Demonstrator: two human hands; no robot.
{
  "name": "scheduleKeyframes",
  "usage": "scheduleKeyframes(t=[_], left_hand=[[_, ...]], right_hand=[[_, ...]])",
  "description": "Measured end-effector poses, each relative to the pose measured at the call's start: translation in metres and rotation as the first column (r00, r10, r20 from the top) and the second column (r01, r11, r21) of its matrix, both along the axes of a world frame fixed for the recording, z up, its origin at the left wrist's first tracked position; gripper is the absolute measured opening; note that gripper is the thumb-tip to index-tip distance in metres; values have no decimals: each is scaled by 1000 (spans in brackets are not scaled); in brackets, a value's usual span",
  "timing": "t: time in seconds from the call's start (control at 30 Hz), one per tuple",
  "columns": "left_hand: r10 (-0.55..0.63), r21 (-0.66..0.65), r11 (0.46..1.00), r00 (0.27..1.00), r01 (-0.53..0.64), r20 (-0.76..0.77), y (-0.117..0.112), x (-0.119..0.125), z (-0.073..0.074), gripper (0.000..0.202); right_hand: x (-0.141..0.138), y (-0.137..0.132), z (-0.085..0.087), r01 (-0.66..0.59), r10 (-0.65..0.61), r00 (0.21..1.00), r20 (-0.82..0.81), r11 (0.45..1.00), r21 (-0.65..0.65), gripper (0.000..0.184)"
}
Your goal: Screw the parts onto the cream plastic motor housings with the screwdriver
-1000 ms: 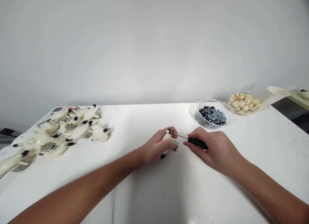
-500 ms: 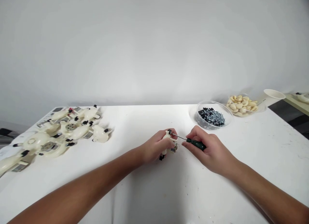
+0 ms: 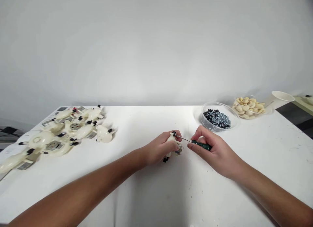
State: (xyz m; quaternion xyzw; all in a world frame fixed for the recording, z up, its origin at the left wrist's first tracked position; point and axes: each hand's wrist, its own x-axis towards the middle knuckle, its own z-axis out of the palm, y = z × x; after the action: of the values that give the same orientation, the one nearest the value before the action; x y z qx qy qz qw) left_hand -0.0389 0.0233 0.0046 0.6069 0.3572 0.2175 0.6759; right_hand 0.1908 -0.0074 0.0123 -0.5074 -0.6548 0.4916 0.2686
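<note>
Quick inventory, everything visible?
Held unit: one, cream, centre
Screwdriver: one, green-handled, centre
Loose units: several, cream, left
Dish: one, clear, table right
Screws: many, silver, in dish
Small parts: many, black, in dish
Container: one, clear, beside dish
Oval pieces: many, cream, in container
Cup: one, white, beside container
Table: one, white, below
Wall: one, grey, behind
Side surface: one, pale, right edge
Unclear object: one, black, left edge
Left hand: one, around held unit
Right hand: one, gripping screwdriver

Since half a second ago, my right hand [image 3: 217, 152] has shifted on the screwdriver [image 3: 202, 145], the index finger [image 3: 201, 129] arching higher over it (my view has swung slightly left, too).
</note>
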Motion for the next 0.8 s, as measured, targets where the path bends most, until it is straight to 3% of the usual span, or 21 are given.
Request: scheduleKeyframes(t=[0.43,0.8], left_hand=[[-15,55,998,999,17,-32,1,-1,-1,13],[-18,75,997,1000,17,6,0,-1,-5,13]], right_hand=[[-3,5,4,-36,-12,983,-183,967,-254,33],[-3,7,-5,-111,-76,908,-412,904,-412,34]])
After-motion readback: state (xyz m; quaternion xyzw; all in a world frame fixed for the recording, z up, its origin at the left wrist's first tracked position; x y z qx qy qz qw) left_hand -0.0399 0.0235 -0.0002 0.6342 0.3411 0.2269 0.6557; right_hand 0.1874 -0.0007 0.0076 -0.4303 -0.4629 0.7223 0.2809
